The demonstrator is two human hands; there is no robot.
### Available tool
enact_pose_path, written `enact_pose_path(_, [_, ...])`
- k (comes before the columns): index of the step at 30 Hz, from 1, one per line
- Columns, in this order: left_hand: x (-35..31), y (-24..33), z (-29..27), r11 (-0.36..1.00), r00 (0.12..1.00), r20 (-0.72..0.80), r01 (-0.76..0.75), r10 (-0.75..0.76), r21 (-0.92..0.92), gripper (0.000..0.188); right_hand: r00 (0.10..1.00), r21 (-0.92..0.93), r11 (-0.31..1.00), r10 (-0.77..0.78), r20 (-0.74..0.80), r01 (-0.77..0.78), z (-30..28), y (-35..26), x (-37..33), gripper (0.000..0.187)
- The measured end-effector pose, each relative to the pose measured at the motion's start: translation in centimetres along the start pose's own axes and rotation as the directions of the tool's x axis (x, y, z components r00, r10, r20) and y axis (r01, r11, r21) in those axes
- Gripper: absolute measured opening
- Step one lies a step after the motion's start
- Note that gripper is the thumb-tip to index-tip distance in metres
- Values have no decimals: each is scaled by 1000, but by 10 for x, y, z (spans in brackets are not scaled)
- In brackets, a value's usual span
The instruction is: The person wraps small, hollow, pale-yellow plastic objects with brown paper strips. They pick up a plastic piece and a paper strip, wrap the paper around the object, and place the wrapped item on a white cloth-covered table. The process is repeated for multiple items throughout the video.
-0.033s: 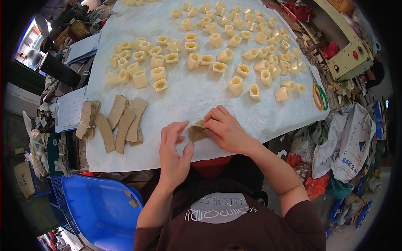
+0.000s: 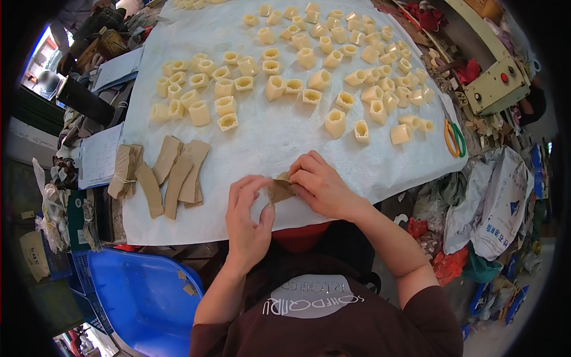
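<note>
Lettering occurs on several surfaces. The dark maroon T-shirt [image 2: 380, 321] bears a pale grey panel [image 2: 312, 294] with outlined capitals and a line of white capitals, inverted in this view. At right, a white sack [image 2: 504, 205] carries dark printed characters and a small blue emblem; at left, a paper sheet [image 2: 100, 156] shows fine markings too small to read, and a carton flap [image 2: 34, 256] has dark printed characters.

The worked item, a short curled brown piece [image 2: 281, 190], is matt and somewhat darker on its near face. It lies between the two hands, above the near edge of the white-covered table [image 2: 256, 149]. The right hand [image 2: 321, 185] pinches its right end between thumb and bent fingers. The left hand [image 2: 248, 211] is half open, fingers curved and thumb well apart, its tips at the piece's left side; whether they press on it cannot be told.

Left of the hands lie loose, slightly curved brown strips [image 2: 178, 178], beside a string-tied bundle [image 2: 122, 172]. Beyond are many hollow, pale yellow blocks [image 2: 335, 123], glossy and open-ended.
</note>
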State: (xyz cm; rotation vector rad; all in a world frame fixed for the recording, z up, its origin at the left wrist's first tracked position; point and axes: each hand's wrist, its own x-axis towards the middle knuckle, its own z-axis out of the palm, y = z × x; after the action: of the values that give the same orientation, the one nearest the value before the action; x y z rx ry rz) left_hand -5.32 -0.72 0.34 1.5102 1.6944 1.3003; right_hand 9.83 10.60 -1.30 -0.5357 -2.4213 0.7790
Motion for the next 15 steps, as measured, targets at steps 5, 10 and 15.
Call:
enact_pose_path(5, [-2, 5, 11, 907, 968, 163, -237, 191, 348, 36, 998, 119, 991, 57, 11, -58, -4, 2, -2, 10])
enact_pose_path(10, [-1, 2, 23, 732, 917, 264, -398, 299, 553, 38, 893, 479, 821, 424, -150, -309, -29, -2, -19, 18])
enact_pose_path(15, [2, -1, 24, 720, 903, 274, -429, 331, 546, 38, 621, 853, 509, 632, -464, 119, -78, 12, -51, 19])
